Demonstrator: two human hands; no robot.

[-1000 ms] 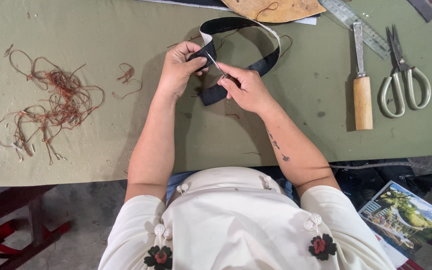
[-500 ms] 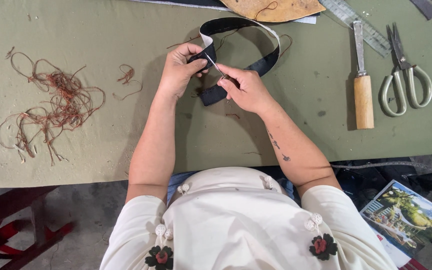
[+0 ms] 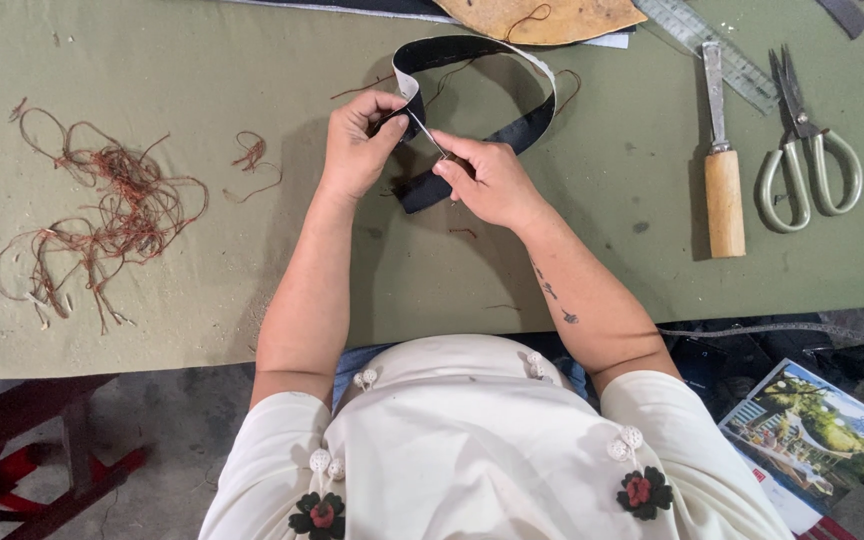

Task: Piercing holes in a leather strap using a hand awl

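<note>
While loose reddish threads sprawl at nine o'clock on the green table, your left hand pinches one end of the black strap at twelve o'clock. Just beside it, your right hand grips a thin needle-like tool whose tip meets the strap at the left thumb. The hands sit close together, each clamped on its piece. At two o'clock lie a wooden-handled tool, then scissors.
</note>
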